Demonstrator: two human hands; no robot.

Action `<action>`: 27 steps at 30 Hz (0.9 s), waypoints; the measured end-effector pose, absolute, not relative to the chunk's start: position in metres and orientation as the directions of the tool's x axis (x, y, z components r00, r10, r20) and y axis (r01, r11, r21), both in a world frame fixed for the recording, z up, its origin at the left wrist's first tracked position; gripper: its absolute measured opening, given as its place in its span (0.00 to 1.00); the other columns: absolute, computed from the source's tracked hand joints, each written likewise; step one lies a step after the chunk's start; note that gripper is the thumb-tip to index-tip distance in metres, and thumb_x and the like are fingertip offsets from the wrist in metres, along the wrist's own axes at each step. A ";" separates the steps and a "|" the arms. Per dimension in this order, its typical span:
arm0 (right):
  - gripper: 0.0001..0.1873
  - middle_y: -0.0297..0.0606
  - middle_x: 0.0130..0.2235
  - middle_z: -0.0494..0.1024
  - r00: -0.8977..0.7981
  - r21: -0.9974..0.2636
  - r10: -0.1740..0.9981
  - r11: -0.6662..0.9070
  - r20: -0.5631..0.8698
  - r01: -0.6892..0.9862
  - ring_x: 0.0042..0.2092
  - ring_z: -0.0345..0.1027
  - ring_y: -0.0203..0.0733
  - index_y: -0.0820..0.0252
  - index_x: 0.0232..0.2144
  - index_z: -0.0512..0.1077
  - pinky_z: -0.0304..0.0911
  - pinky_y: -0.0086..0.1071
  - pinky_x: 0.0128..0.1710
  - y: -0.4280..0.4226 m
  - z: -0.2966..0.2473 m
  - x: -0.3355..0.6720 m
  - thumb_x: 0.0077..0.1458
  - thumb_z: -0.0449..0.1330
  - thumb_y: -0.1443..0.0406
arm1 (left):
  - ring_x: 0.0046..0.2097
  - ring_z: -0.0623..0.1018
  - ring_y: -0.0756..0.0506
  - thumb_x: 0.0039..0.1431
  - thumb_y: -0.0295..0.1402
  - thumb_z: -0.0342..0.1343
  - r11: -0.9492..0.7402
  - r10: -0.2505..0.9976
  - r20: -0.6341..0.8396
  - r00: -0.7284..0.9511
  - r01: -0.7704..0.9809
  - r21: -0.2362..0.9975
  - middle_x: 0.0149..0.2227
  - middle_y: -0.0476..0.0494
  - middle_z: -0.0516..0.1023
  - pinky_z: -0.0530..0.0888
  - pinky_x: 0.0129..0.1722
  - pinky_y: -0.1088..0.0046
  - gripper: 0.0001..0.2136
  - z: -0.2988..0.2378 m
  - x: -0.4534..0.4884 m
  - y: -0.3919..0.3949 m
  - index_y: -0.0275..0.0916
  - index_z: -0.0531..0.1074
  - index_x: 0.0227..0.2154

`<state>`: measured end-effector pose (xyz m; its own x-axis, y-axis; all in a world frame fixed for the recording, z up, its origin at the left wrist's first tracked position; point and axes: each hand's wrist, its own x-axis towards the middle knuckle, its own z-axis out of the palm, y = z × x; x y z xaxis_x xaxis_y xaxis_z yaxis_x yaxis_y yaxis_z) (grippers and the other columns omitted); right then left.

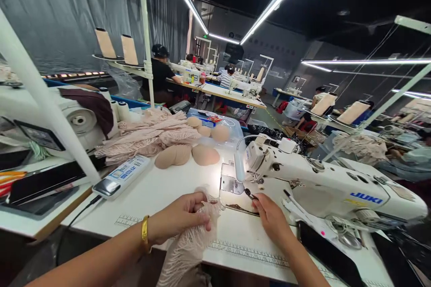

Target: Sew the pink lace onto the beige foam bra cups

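Observation:
My left hand [193,215], with a gold bracelet at the wrist, is closed on a beige lace piece [188,246]. The lace hangs down over the front edge of the white table. My right hand [269,215] pinches a small black tool [249,194] beside the needle plate [232,185]; its exact kind is hard to make out. The white sewing machine [323,179] stands to the right, its lamp lit over the plate. Several beige bra cups [205,154] lie on the table behind my hands.
A heap of beige lace fabric [151,130] lies at the back left. Near it are a white power bank [121,177] with a cable and a clear plastic bin [232,130]. A black phone [326,251] rests at the right front. Co-workers sit at machines farther back.

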<state>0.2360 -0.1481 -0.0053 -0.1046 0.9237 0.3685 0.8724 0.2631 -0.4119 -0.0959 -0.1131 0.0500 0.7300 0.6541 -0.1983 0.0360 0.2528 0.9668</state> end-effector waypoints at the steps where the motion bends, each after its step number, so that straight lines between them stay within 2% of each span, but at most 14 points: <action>1: 0.14 0.37 0.32 0.78 -0.157 -0.423 0.917 0.314 0.367 0.850 0.34 0.72 0.44 0.54 0.40 0.70 0.67 0.33 0.35 -0.158 -0.002 0.218 0.73 0.46 0.62 | 0.39 0.75 0.45 0.56 0.49 0.70 0.266 0.641 -0.192 0.743 0.020 0.964 0.35 0.45 0.81 0.68 0.43 0.69 0.27 0.049 -0.093 -0.113 0.36 0.74 0.50; 3: 0.13 0.36 0.34 0.77 -0.234 -0.383 0.853 0.433 0.466 0.816 0.34 0.72 0.43 0.54 0.44 0.68 0.64 0.32 0.34 -0.174 0.007 0.184 0.75 0.44 0.61 | 0.39 0.76 0.45 0.56 0.47 0.70 0.285 0.621 -0.178 0.763 -0.009 0.959 0.35 0.45 0.81 0.69 0.44 0.68 0.25 0.046 -0.089 -0.113 0.36 0.73 0.48; 5: 0.11 0.35 0.33 0.75 -0.310 -0.224 0.788 0.484 0.533 0.846 0.32 0.70 0.43 0.54 0.41 0.67 0.59 0.33 0.32 -0.182 0.017 0.157 0.75 0.48 0.60 | 0.38 0.77 0.45 0.56 0.46 0.70 0.290 0.610 -0.158 0.777 -0.033 0.957 0.35 0.45 0.81 0.70 0.43 0.68 0.24 0.044 -0.086 -0.112 0.36 0.73 0.47; 8: 0.16 0.33 0.28 0.72 -0.365 0.012 0.713 0.448 0.599 0.894 0.28 0.66 0.42 0.54 0.34 0.65 0.52 0.35 0.31 -0.179 0.027 0.131 0.76 0.46 0.62 | 0.38 0.78 0.46 0.56 0.44 0.71 0.278 0.599 -0.130 0.790 -0.053 0.959 0.34 0.46 0.81 0.71 0.44 0.69 0.21 0.038 -0.079 -0.112 0.36 0.72 0.45; 11: 0.19 0.33 0.25 0.70 -0.385 0.095 0.672 0.426 0.632 0.900 0.26 0.64 0.41 0.54 0.32 0.66 0.48 0.36 0.30 -0.172 0.030 0.116 0.76 0.43 0.64 | 0.37 0.79 0.46 0.56 0.43 0.71 0.274 0.590 -0.124 0.798 -0.054 0.960 0.34 0.47 0.82 0.72 0.44 0.69 0.20 0.036 -0.074 -0.113 0.37 0.71 0.43; 14: 0.21 0.32 0.25 0.70 -0.375 0.081 0.679 0.423 0.631 0.903 0.25 0.65 0.40 0.54 0.30 0.64 0.47 0.36 0.29 -0.171 0.029 0.117 0.77 0.41 0.63 | 0.36 0.79 0.45 0.56 0.43 0.68 0.210 0.530 -0.137 0.837 0.027 0.977 0.32 0.48 0.81 0.72 0.42 0.69 0.20 0.047 -0.084 -0.109 0.38 0.73 0.46; 16: 0.22 0.31 0.25 0.70 -0.331 0.023 0.723 0.400 0.606 0.916 0.25 0.66 0.39 0.54 0.30 0.63 0.48 0.35 0.28 -0.173 0.025 0.132 0.77 0.42 0.61 | 0.37 0.80 0.43 0.58 0.43 0.64 0.031 0.543 -0.177 0.821 0.191 0.981 0.33 0.47 0.81 0.73 0.40 0.69 0.19 0.064 -0.105 -0.100 0.39 0.75 0.49; 17: 0.22 0.31 0.25 0.71 -0.303 -0.002 0.749 0.377 0.590 0.926 0.25 0.67 0.38 0.54 0.30 0.63 0.50 0.34 0.28 -0.175 0.022 0.145 0.77 0.42 0.60 | 0.38 0.80 0.42 0.60 0.43 0.62 -0.114 0.617 -0.171 0.768 0.302 0.946 0.35 0.46 0.82 0.73 0.39 0.69 0.19 0.073 -0.118 -0.093 0.39 0.77 0.49; 18: 0.22 0.31 0.25 0.72 -0.270 -0.014 0.772 0.339 0.575 0.941 0.24 0.67 0.39 0.54 0.30 0.64 0.50 0.34 0.27 -0.176 0.018 0.161 0.77 0.42 0.59 | 0.39 0.80 0.41 0.62 0.44 0.58 -0.256 0.732 -0.106 0.674 0.415 0.873 0.35 0.46 0.82 0.73 0.38 0.69 0.18 0.082 -0.132 -0.085 0.41 0.77 0.50; 19: 0.22 0.31 0.25 0.72 -0.241 0.001 0.791 0.290 0.562 0.957 0.24 0.67 0.39 0.54 0.31 0.65 0.51 0.34 0.26 -0.178 0.013 0.178 0.77 0.42 0.57 | 0.41 0.80 0.40 0.64 0.45 0.54 -0.353 0.851 0.044 0.523 0.508 0.786 0.38 0.45 0.83 0.74 0.40 0.67 0.19 0.089 -0.145 -0.077 0.42 0.77 0.52; 21: 0.24 0.35 0.26 0.75 -0.204 0.072 0.808 0.198 0.553 0.978 0.24 0.69 0.42 0.55 0.33 0.68 0.52 0.35 0.26 -0.179 0.002 0.210 0.77 0.40 0.56 | 0.51 0.79 0.38 0.68 0.46 0.48 -0.449 0.893 0.280 0.352 0.649 0.615 0.47 0.42 0.83 0.75 0.50 0.63 0.20 0.096 -0.163 -0.060 0.43 0.76 0.54; 23: 0.24 0.44 0.37 0.82 -0.193 0.131 0.787 0.143 0.586 0.981 0.36 0.75 0.51 0.56 0.41 0.73 0.60 0.39 0.34 -0.179 -0.008 0.231 0.76 0.40 0.55 | 0.59 0.75 0.36 0.68 0.48 0.48 -0.504 0.858 0.386 0.338 0.695 0.512 0.56 0.40 0.79 0.72 0.58 0.59 0.22 0.092 -0.162 -0.047 0.42 0.75 0.56; 25: 0.21 0.49 0.47 0.82 -0.170 0.072 0.776 0.159 0.607 0.985 0.46 0.75 0.58 0.56 0.48 0.74 0.64 0.46 0.42 -0.179 -0.014 0.234 0.75 0.44 0.55 | 0.62 0.73 0.34 0.65 0.50 0.52 -0.538 0.843 0.326 0.429 0.653 0.532 0.61 0.37 0.76 0.70 0.62 0.57 0.24 0.078 -0.143 -0.041 0.41 0.74 0.56; 27: 0.18 0.48 0.48 0.81 -0.140 -0.118 0.808 0.250 0.572 0.961 0.48 0.74 0.56 0.56 0.50 0.74 0.66 0.47 0.46 -0.179 -0.016 0.220 0.74 0.48 0.56 | 0.60 0.74 0.31 0.58 0.46 0.59 -0.483 0.853 0.191 0.485 0.597 0.641 0.57 0.35 0.78 0.70 0.60 0.54 0.24 0.061 -0.113 -0.040 0.39 0.76 0.53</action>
